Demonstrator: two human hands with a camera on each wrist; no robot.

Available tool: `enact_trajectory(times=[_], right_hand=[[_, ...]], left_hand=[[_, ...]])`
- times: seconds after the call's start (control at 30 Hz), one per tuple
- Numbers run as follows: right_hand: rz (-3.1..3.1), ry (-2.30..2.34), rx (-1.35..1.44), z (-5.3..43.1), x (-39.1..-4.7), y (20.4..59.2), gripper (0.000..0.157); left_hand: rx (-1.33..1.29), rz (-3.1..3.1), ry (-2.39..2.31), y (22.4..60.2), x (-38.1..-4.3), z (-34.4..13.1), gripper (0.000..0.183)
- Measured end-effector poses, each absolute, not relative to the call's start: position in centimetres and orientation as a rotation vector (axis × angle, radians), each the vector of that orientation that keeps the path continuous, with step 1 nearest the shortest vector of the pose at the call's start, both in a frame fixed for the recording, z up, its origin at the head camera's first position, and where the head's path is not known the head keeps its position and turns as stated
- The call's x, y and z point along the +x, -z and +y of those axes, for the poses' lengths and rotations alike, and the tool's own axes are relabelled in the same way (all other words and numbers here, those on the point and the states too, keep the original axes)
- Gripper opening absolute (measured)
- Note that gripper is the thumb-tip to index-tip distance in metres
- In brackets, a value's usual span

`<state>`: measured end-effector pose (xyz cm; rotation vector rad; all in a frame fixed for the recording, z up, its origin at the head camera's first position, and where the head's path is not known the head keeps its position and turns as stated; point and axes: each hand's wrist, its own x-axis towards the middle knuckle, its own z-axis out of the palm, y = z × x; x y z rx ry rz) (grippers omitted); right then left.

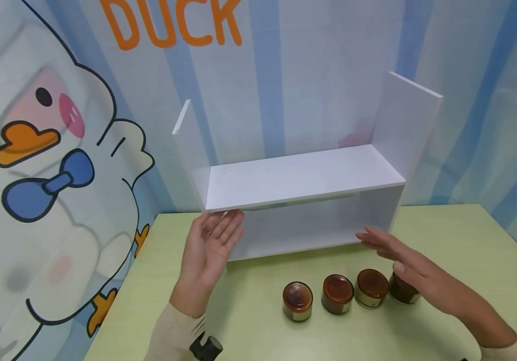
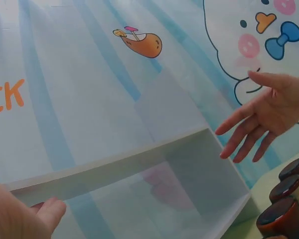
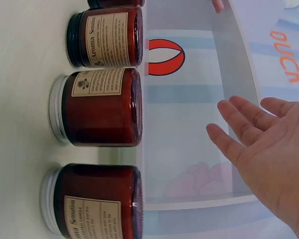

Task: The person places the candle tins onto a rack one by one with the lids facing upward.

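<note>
A white two-tier shelf (image 1: 303, 175) stands on the table, its lower level open at the front. My left hand (image 1: 211, 245) is at the shelf's left front corner, palm up, fingers extended by the edge of the middle board; whether they touch it I cannot tell. Near the right end of the shelf, my right hand (image 1: 421, 271) hovers with straight fingers and holds nothing. Below it and to its left, several amber candle jars (image 1: 297, 301) form a row before the shelf. The rightmost jar (image 1: 404, 290) is partly hidden by the right hand. Paper labels (image 3: 107, 40) show on the jars.
A pale green-yellow table (image 1: 258, 331) carries everything. Behind it hangs a blue-striped backdrop (image 1: 312, 75) with orange lettering, and a large cartoon duck (image 1: 60, 250) fills the left side. A dark wrist camera mount (image 1: 206, 347) sits on the left sleeve.
</note>
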<state>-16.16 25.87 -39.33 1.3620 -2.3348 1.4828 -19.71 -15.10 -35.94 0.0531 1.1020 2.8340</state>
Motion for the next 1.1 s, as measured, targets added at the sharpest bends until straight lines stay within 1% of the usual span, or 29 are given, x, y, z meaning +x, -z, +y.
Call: enact_trajectory(times=[0.1,0.3,0.5,0.63,0.8,1.1], right_hand=[[-2.299,-1.608,1.389,26.3,-16.4,39.5,0.051],[-2.357,-1.703,1.315,26.7,-16.5,39.5,0.054],[-2.402,-1.684,1.25,27.0,-16.1,39.7,0.054],[-2.397,-1.677,1.249,27.2,-16.1,40.0,0.056],[-2.321,-1.726,1.321,27.4,-16.3,40.6,0.059],[-2.179,-2.025,1.443,28.5,-16.9,41.1,0.061]], left_hand=[[0.065,1.04,-2.877,35.8,-19.8,-14.7,0.06],[0.04,1.018,-2.942,35.3,-20.0,-14.2,0.058],[-0.082,1.013,-2.983,35.0,-20.3,-13.7,0.055],[-0.146,0.992,-2.998,34.9,-20.7,-13.3,0.05],[-0.165,0.961,-3.016,34.9,-20.9,-13.1,0.044],[-0.191,0.969,-3.0,34.6,-21.0,-13.0,0.05]])
